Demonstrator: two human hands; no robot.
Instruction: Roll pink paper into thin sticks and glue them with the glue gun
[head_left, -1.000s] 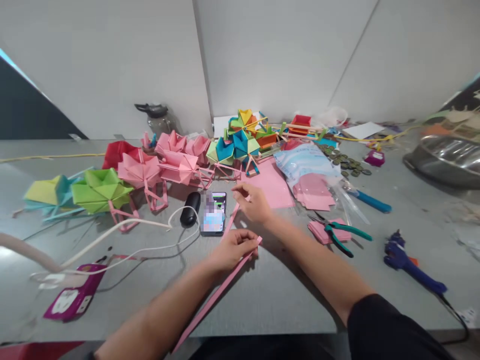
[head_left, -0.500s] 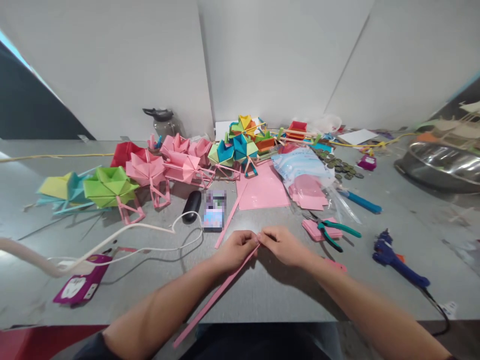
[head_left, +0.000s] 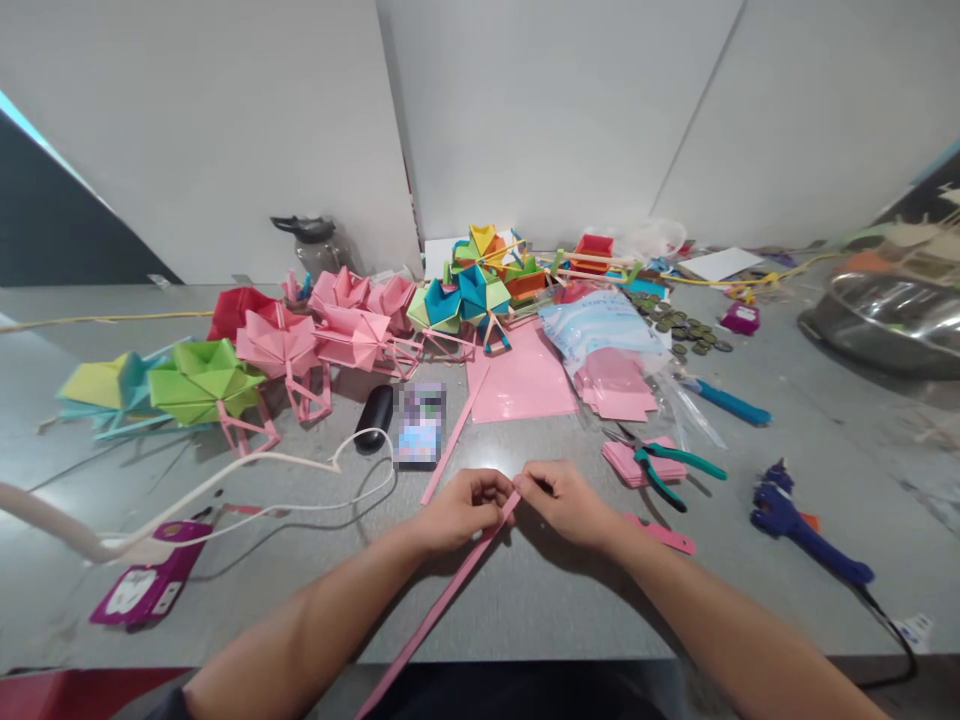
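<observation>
Pink paper strip (head_left: 450, 590) runs from my 2 hands down past the table (head_left: 525, 600) edge toward me; my left hand (head_left: 461, 510) and right hand (head_left: 566, 500) both pinch its far end, fingertips closed, nearly touching; a phone (head_left: 418, 425) lies just beyond.

A paper-craft worktable, likely a hobby workshop; folded paper models (head_left: 315, 340) crowd the grey table (head_left: 540, 590); pink sheets (head_left: 521, 385), pliers (head_left: 664, 470) and a glue gun (head_left: 806, 520) lie about.

Two bare forearms, left hand (head_left: 457, 510), right hand (head_left: 570, 503), no rings
</observation>
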